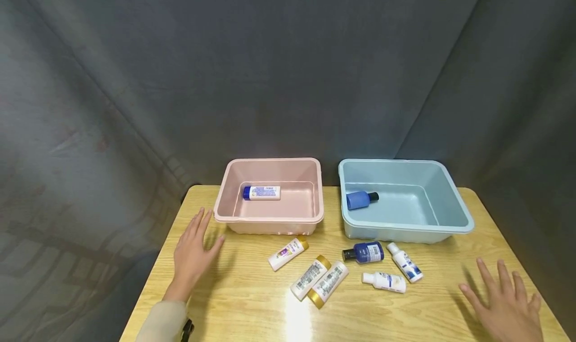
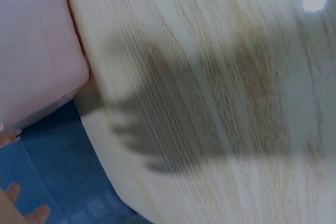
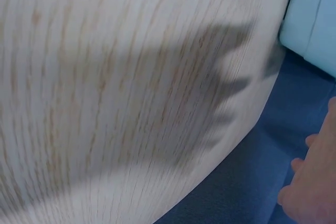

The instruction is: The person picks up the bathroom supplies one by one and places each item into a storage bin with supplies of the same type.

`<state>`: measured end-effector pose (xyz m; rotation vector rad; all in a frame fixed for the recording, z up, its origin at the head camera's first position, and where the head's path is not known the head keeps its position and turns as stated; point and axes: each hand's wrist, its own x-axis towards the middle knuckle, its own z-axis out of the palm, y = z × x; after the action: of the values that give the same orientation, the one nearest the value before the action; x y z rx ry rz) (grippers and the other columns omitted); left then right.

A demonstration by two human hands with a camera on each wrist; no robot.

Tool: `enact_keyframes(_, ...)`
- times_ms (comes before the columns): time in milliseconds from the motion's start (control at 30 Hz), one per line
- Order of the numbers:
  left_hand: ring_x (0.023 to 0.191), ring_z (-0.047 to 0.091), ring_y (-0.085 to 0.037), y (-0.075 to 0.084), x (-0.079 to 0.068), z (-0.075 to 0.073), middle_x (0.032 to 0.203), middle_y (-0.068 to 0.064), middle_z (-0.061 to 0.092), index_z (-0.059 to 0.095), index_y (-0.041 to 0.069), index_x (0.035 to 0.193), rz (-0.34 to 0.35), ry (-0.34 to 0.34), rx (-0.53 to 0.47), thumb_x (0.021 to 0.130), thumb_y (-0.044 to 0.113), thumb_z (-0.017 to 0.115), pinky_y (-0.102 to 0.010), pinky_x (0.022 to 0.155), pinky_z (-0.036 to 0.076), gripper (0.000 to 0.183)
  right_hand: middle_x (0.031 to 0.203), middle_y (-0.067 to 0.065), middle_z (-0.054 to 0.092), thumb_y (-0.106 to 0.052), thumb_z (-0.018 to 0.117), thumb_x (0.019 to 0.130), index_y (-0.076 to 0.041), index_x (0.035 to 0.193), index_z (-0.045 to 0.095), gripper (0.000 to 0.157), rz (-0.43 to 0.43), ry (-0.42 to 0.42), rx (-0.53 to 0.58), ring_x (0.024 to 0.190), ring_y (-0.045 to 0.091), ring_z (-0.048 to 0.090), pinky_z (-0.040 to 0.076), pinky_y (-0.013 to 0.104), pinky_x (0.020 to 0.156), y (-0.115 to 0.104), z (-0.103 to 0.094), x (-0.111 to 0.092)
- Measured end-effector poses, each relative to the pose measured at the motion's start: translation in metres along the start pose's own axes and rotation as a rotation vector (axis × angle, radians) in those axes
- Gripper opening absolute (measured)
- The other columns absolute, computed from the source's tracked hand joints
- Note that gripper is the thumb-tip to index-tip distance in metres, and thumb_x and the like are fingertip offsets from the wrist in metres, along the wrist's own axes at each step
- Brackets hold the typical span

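My left hand (image 1: 193,254) hovers with spread fingers over the table's left side, close to the front left corner of a pink basin (image 1: 270,227). Its fingers hold nothing. Far to the right, my right hand (image 1: 508,304) is also spread and holds nothing, nearest to a light blue basin (image 1: 405,232). In the pink basin lies a white bottle with a blue cap (image 1: 263,193). A blue bottle with a black cap (image 1: 358,200) lies in the blue basin. Only parts of each hand show at the edges of the wrist views.
Between the hands lie gold-capped white bottles (image 1: 288,253), (image 1: 310,278) and a third gold-capped bottle (image 1: 328,283). Right of them are a dark blue bottle (image 1: 371,252) and white-capped bottles (image 1: 389,282), (image 1: 406,263). Grey cloth (image 1: 288,72) hangs behind the wooden table (image 1: 243,307).
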<state>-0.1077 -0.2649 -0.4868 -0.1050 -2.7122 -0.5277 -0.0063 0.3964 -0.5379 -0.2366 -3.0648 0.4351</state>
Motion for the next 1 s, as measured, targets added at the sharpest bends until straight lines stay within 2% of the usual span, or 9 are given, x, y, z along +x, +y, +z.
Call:
enact_keyframes(200, 0.142, 0.032, -0.038, 0.0, 0.006, 0.005, 0.163, -0.001, 0.023, 0.027, 0.028, 0.158, -0.131, -0.046, -0.094, 0.095, 0.044, 0.062, -0.069, 0.095, 0.038, 0.074, 0.157, 0.031, -0.017, -0.05, 0.044, 0.102, -0.019, 0.159, -0.006, 0.082, -0.024, 0.003, 0.011, 0.138, 0.061, -0.015, -0.02, 0.077, 0.097, -0.003, 0.003, -0.002)
enact_keyframes(400, 0.144, 0.028, -0.035, -0.002, 0.015, 0.008, 0.163, -0.001, 0.025, 0.03, 0.026, 0.157, -0.172, -0.041, -0.214, 0.097, 0.045, 0.059, -0.067, 0.101, 0.034, 0.07, 0.157, 0.034, -0.012, -0.047, 0.045, 0.103, -0.018, 0.159, -0.006, 0.081, -0.038, -0.002, 0.011, 0.136, 0.064, -0.007, 0.0, 0.084, 0.096, -0.005, 0.005, -0.003)
enact_keyframes(600, 0.145, 0.027, -0.035, -0.003, 0.024, 0.014, 0.162, 0.0, 0.026, 0.034, 0.026, 0.155, -0.215, -0.046, -0.303, 0.097, 0.045, 0.059, -0.067, 0.104, 0.03, 0.066, 0.156, 0.035, -0.01, -0.046, 0.044, 0.103, -0.017, 0.159, -0.005, 0.08, -0.057, -0.024, 0.012, 0.135, 0.066, -0.003, 0.01, 0.084, 0.091, -0.006, 0.006, 0.0)
enact_keyframes(800, 0.145, 0.026, -0.035, -0.002, 0.032, 0.019, 0.161, -0.003, 0.03, 0.042, 0.019, 0.151, -0.195, -0.026, -0.407, 0.096, 0.039, 0.062, -0.067, 0.108, 0.025, 0.062, 0.155, 0.037, -0.006, -0.045, 0.046, 0.103, -0.017, 0.16, -0.003, 0.08, -0.079, -0.026, 0.023, 0.135, 0.066, 0.0, 0.012, 0.083, 0.09, -0.009, 0.007, 0.002)
enact_keyframes(1000, 0.146, 0.024, -0.034, 0.0, 0.039, 0.025, 0.161, -0.008, 0.029, 0.041, 0.013, 0.151, -0.162, -0.023, -0.52, 0.096, 0.029, 0.065, -0.061, 0.114, 0.022, 0.062, 0.156, 0.037, -0.004, -0.046, 0.045, 0.103, -0.018, 0.159, -0.004, 0.08, -0.072, -0.016, 0.024, 0.136, 0.065, 0.002, 0.013, 0.082, 0.092, -0.015, 0.01, 0.003)
